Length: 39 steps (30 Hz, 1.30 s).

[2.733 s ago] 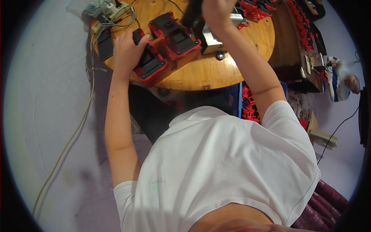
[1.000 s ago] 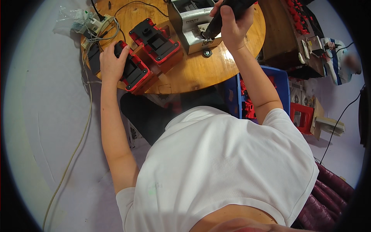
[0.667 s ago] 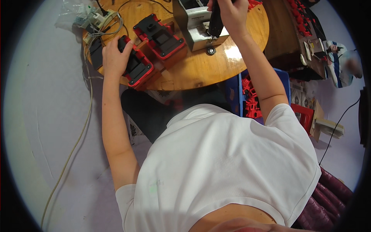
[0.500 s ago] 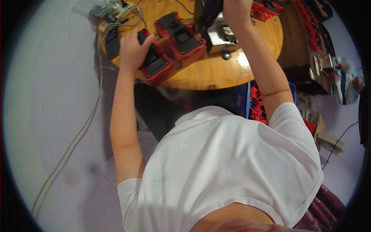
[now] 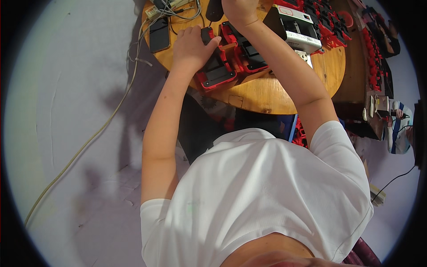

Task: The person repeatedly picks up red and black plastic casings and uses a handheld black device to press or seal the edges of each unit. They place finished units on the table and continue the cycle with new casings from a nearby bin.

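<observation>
My left hand lies over the left side of a red-and-black plastic housing, gripping it, thumb stretched across its upper part. My right hand, partly cut off by the upper edge, is closed around a black power screwdriver. The tool's thin bit points down at the far end of that same housing; whether it touches a screw cannot be made out. A second red-and-black housing stands just to the right, partly behind my right forearm. Both housings sit on a round wooden table.
A silver metal box stands right of my right forearm, with more red-and-black parts beyond it. At the left edge lie a dark phone and tangled cables. A blue bin is below the table; another person appears far right.
My right hand has brought the screwdriver leftward, from beside the right housing to the far end of the left one. My left hand stays on the left housing. The whole view has shifted.
</observation>
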Motion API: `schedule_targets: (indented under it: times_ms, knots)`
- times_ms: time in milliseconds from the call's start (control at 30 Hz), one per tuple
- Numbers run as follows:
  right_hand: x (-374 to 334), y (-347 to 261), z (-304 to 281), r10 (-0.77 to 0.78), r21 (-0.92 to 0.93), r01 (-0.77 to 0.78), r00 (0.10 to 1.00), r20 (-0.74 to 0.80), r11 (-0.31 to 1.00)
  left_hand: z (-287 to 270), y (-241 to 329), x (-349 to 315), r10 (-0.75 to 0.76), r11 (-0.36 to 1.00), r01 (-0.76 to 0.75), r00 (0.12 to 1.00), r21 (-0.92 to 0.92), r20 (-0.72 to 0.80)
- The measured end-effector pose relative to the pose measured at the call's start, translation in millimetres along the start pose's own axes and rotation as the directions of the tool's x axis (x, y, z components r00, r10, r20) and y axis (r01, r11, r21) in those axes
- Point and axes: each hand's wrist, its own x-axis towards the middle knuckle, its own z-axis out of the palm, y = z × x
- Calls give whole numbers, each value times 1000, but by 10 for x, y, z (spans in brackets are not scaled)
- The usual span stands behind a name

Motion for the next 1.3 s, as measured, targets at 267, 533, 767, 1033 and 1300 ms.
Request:
schedule_targets:
  times_ms: [267,533,767,1033,1300]
  knots:
    - [-42,60,41,20,-84,-13,997,79,996,56,-23,-11,39,999,-38,999,21,-31]
    - [-54,222,78,-135,-10,138,980,148,990,41,-13,20,29,999,-29,1000,17,-11]
    - [1,-921,-931,102,-166,-92,993,58,982,88,-118,7,72,996,-76,995,-50,-69]
    - [-517,-1102,-1843,-69,-395,31,994,-83,918,33,-57,47,27,999,-27,999,-32,17]
    - [-637,-1079,-1917,-91,-416,41,991,-101,908,29,-48,54,11,999,-10,999,-32,32]
